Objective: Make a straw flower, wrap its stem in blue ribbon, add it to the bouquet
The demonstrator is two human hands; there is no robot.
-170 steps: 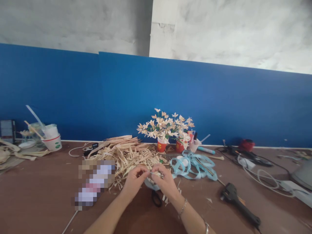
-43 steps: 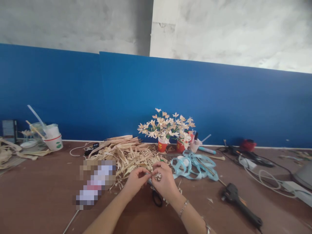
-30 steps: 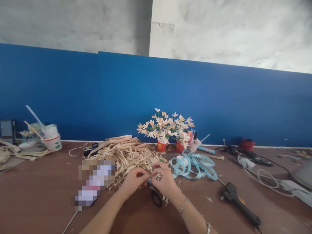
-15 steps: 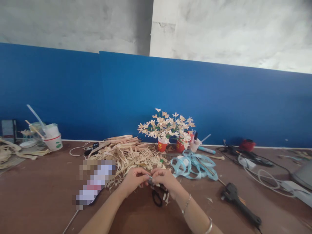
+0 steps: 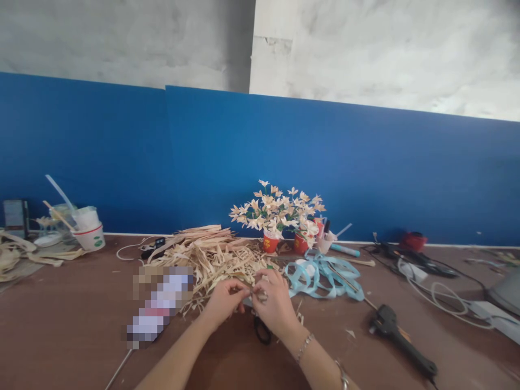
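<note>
Near the table's front middle, my left hand (image 5: 226,299) is closed in a pinch, thumb against forefinger. Close beside it my right hand (image 5: 273,301) pinches too, its fingertips almost meeting the left ones. Whatever sits between the fingertips is too small to make out. Black-handled scissors (image 5: 262,330) lie under the right hand, with one handle loop showing and the rest mostly covered. Just beyond both hands spreads a heap of dry, straw-coloured husk strips (image 5: 219,260). Pale handmade flowers (image 5: 276,208) stand behind it in red paper cups (image 5: 270,242).
Light blue ribbon (image 5: 325,276) lies loosely coiled right of my hands. A black glue gun (image 5: 400,341) rests farther right, near a white power strip (image 5: 495,319) and cables. On the left are a blurred-out phone (image 5: 160,309) and a white tub (image 5: 90,237). A blue partition (image 5: 260,151) closes the back.
My right hand has turned and its wrist has shifted slightly left, with the fingers now raised and bent. My left hand stays nearly in place, still pinching.
</note>
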